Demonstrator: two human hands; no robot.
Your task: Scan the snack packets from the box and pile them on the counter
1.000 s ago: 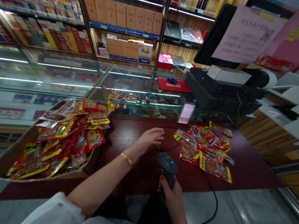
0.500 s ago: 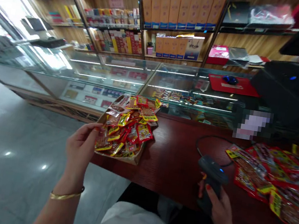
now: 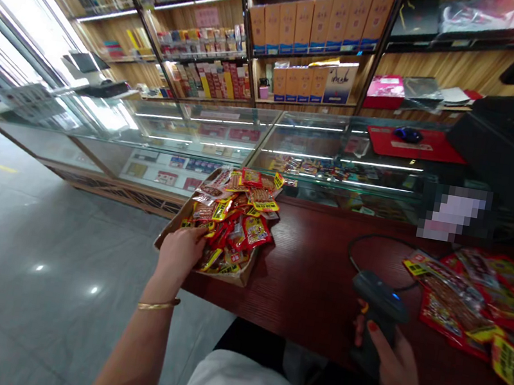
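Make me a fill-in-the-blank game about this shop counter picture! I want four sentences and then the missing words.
1. The right hand holds a scanner whose little light glows ____.
2. The fingers of the left hand are inside a cardboard ____, among snack packets.
3. The shiny bracelet near the left hand is coloured ____.
4. The computer mouse sits on a ____ mat.

Missing words: blue; box; gold; red.

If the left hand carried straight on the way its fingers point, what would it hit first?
The left hand would meet the red-and-yellow packets in the cardboard box. Its fingertips look right at them, perhaps already touching; depth there is hard to judge.
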